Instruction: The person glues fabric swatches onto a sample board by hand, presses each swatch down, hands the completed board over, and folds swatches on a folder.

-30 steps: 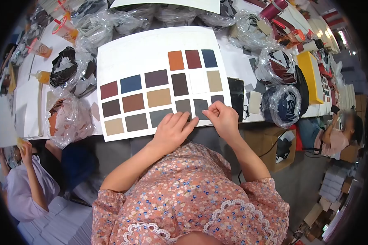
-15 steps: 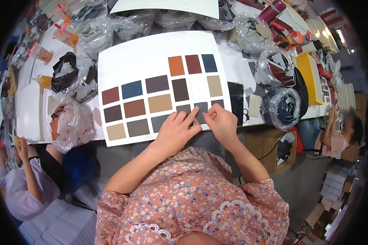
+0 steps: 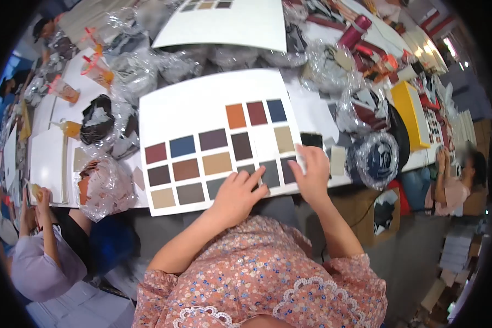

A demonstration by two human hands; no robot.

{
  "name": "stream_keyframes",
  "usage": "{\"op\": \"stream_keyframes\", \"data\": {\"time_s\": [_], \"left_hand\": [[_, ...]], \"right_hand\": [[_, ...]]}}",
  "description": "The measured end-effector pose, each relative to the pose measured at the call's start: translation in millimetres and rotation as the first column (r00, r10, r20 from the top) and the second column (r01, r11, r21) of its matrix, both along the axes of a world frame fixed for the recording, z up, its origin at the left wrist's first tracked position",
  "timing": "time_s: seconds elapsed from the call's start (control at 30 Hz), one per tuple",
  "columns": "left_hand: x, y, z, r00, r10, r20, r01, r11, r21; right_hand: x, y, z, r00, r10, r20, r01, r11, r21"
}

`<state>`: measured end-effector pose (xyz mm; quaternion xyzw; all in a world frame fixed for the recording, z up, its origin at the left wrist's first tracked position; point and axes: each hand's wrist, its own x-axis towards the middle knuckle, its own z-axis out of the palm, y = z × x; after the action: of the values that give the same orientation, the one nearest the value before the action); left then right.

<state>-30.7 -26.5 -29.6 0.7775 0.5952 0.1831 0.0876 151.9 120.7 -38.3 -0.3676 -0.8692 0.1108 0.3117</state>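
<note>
A white board (image 3: 202, 115) bearing several coloured rectangular swatches lies on the table in front of me. My left hand (image 3: 238, 191) rests on its lower edge with the fingers spread, one fingertip beside a dark grey swatch (image 3: 270, 174). Over the lower right corner is my right hand (image 3: 310, 170), thumb and fingers apart, nothing visible between them. Its thumb is near a dark purple swatch (image 3: 288, 170). An orange swatch (image 3: 236, 116), a red one and a blue one form the top right row.
Plastic-wrapped bundles of swatches (image 3: 373, 159) stand right and left of the board. Another white board (image 3: 224, 24) lies beyond. A yellow box (image 3: 409, 115) and an open carton (image 3: 366, 213) are at the right. Two people sit at either side.
My right hand has opened and moved right, off the dark grey swatch. My left hand stays on the board. The whole view has shifted, so the table appears lower.
</note>
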Motion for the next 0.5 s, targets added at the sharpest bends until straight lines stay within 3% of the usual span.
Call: {"op": "stream_keyframes", "data": {"time_s": [0.07, 0.13, 0.17, 0.23, 0.27, 0.4, 0.5], "left_hand": [[1.2, -2.8, -3.5, 1.000, 0.014, -0.024, -0.014, 1.000, 0.013], [2.4, -6.3, -1.1, 0.998, 0.026, -0.061, -0.025, 1.000, 0.009], [2.4, -7.9, 6.5, 0.999, 0.035, 0.011, -0.035, 0.999, -0.009], [0.2, -12.5, 23.2, 0.973, 0.030, 0.230, -0.024, 0.999, -0.029], [-0.9, -17.3, 30.4, 0.934, 0.045, 0.354, -0.059, 0.998, 0.029], [-9.0, -49.0, 59.5, 0.752, 0.199, 0.628, -0.374, 0.913, 0.159], [-12.2, -55.2, 82.7, 0.712, 0.131, 0.690, -0.443, 0.846, 0.297]], "right_hand": [[7.5, 16.7, -20.3, 0.969, -0.216, -0.121, 0.143, 0.888, -0.438], [18.8, 34.9, -57.4, 0.963, -0.188, -0.191, 0.006, 0.729, -0.685], [16.1, 31.6, -52.0, 0.961, -0.222, -0.168, 0.045, 0.718, -0.695], [15.3, 19.9, -34.9, 0.868, -0.260, -0.423, -0.187, 0.618, -0.764], [17.1, 13.2, -22.6, 0.856, -0.293, -0.426, -0.197, 0.576, -0.793], [37.6, -4.6, 40.7, 0.689, -0.297, -0.661, -0.520, 0.431, -0.737], [89.9, 13.1, 76.3, 0.567, -0.287, -0.772, -0.603, 0.494, -0.626]]}}
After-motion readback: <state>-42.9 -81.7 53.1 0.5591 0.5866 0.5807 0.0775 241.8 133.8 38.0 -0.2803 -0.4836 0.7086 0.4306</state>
